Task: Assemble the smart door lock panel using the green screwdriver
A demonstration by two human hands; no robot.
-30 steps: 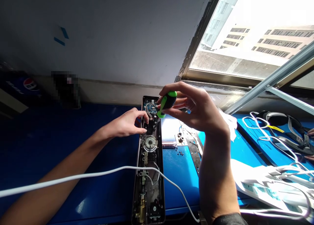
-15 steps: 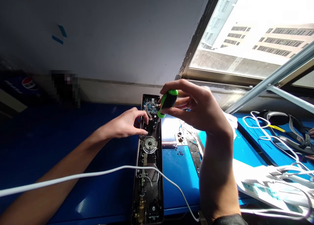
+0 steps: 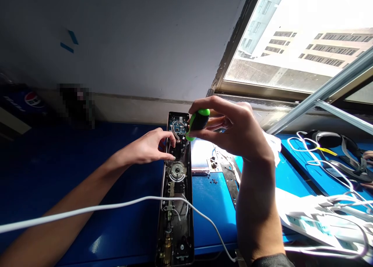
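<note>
A long, narrow black housing (image 3: 190, 205) lies open on the blue table, its inner parts showing. My right hand (image 3: 230, 123) grips a green-and-black screwdriver (image 3: 199, 121) by its handle, with the shaft slanting down into the housing. Whether its tip sits on a screw is too small to tell. Thumb and forefinger of my left hand (image 3: 151, 145) are closed on the sides of a small black module (image 3: 176, 151) inside the housing. Beyond it is a blue circuit board (image 3: 177, 128) with wires; nearer to me is a round metal disc (image 3: 177, 170).
A white cable (image 3: 116, 205) crosses over the housing. To the right lie small black screws (image 3: 213, 180), a silvery packet (image 3: 201, 158), a power strip (image 3: 309, 220) with white cables and a black headset (image 3: 344, 150). Another person's hand (image 3: 367, 156) shows at the right edge.
The screwdriver handle and my right hand have shifted very slightly down and left. My left hand keeps its hold on the module.
</note>
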